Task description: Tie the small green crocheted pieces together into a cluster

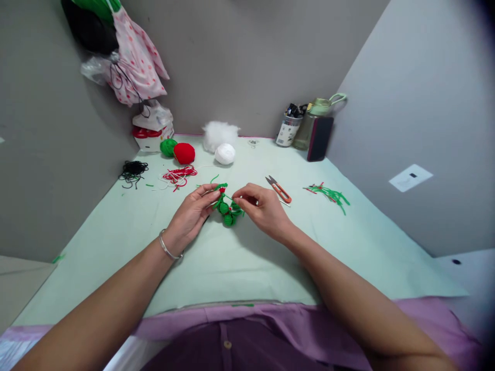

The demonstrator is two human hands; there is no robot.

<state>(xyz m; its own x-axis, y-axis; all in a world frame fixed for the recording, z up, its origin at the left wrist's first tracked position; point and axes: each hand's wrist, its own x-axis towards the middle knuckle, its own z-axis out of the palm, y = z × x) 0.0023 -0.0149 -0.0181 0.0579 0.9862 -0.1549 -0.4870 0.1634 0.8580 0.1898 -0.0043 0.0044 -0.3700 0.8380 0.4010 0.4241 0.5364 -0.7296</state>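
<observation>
A small crocheted piece [229, 220] in green and red, with several round green balls on it, hangs just above the table between my hands. My left hand [193, 211] pinches its upper end, where a red patch and a green edge show. Close by on the right, my right hand [263, 208] is closed with fingertips pressed together on a green yarn strand [228, 197] that runs taut to the piece. Whether a needle or hook is also in those fingers, I cannot make out. Orange-handled thread snips [280, 189] lie just beyond my right hand, beside a thin metal rod [285, 203].
Along the back stand green [168, 147], red [184, 153] and white yarn balls [225, 153], fluffy stuffing [220, 135], a pen tin [289, 130], a bottle [308, 123] and a phone [320, 139]. Black cord [133, 171], red yarn scraps [181, 175] and green yarn ends [330, 194] lie about.
</observation>
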